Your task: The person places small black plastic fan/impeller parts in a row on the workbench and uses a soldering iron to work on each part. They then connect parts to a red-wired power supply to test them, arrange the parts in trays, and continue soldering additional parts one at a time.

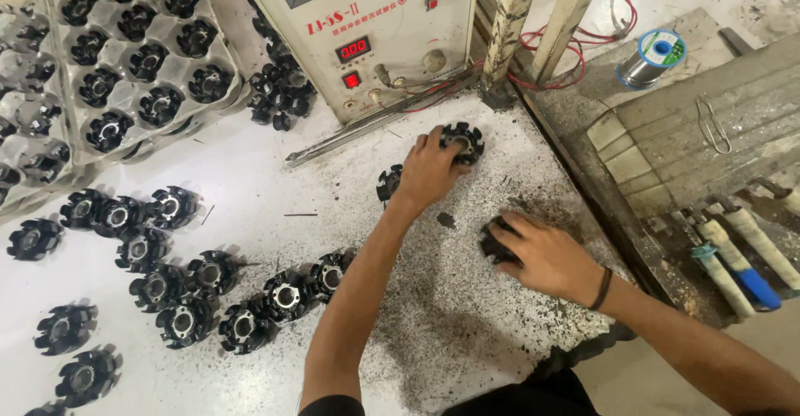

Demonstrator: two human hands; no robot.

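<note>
While the left hand [429, 170] lies over a black, round plastic part with fins [463, 141], its fingers curl on the rim of this part, which sits on the white worktop [250, 191] just in front of the beige test machine with a red number display [367, 33]. The right hand [546, 254] is closed around another dark part [493, 245], mostly hidden under the fingers, near the right edge of the worktop. A third finned black part [388, 183] lies just beside the left wrist.

To do this well, I think each hand should grip the part by the outer rim, not by the thin fins, and lift it straight up, because dark dust and crumbs [467, 299] cover this area and can make the part slip.

On the left, many loose black finned parts [192, 291] are spread in a group, well apart from the hands. Grey moulded trays full of the same parts [133, 58] stand at the upper left. A thin metal bar [375, 124] lies along the machine foot, near the left hand, and could catch the fingers. A spool of silver wire [652, 56] and red cables [575, 45] are at the upper right.
</note>
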